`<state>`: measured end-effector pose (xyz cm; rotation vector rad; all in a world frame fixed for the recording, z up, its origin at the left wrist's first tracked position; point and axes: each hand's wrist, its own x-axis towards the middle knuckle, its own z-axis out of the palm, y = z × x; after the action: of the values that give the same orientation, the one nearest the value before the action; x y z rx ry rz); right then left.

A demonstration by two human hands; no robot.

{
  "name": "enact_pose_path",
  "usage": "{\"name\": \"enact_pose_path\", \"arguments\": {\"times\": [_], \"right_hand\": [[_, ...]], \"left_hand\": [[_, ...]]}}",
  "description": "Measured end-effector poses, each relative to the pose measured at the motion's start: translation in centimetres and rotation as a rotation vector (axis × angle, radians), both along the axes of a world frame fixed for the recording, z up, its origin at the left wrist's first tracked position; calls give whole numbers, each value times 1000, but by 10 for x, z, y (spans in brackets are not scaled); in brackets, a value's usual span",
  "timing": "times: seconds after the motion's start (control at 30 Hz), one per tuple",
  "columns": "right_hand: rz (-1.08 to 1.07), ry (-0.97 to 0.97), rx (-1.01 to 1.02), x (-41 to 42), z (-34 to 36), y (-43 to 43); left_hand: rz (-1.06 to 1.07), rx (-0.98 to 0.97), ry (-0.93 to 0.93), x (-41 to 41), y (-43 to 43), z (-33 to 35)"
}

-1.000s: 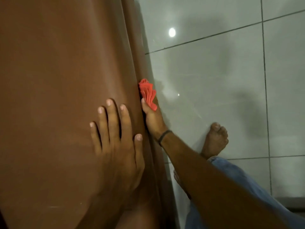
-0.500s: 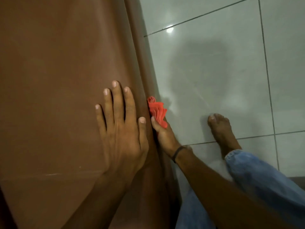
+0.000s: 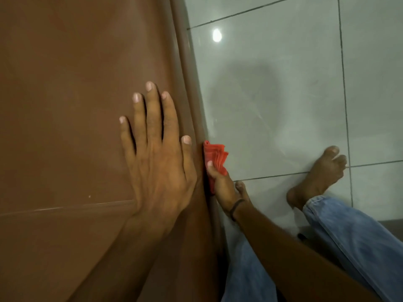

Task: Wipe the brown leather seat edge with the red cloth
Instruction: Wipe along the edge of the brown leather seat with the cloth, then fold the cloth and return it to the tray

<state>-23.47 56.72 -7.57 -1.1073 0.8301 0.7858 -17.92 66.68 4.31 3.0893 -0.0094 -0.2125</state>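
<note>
The broad brown leather seat (image 3: pixel 65 105) fills the left side, its rounded edge (image 3: pixel 187 83) running down beside the glossy pale grey tiled floor (image 3: pixel 283 94). The left hand (image 3: pixel 159 158) lies flat on the seat with fingers spread. The right hand (image 3: pixel 222 186) pinches the folded red cloth (image 3: pixel 214 156), which is pressed against the seat edge just beside the left thumb.

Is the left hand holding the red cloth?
No, the left hand lies flat and empty on the seat, while the right hand grips the red cloth.
</note>
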Motion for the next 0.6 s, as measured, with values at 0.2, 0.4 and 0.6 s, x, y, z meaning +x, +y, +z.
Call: {"name": "enact_pose_path", "arguments": {"times": [0.2,0.4,0.6], "right_hand": [[-220,-6,45,84,-30,26],[-488,102,304,63,39,-29],[-660,161,459,49,102,-153]], "left_hand": [[5,24,-32,-1,0,-7],[100,-101,62,4,-12,12],[372,-529,184,21,-88,40]]}}
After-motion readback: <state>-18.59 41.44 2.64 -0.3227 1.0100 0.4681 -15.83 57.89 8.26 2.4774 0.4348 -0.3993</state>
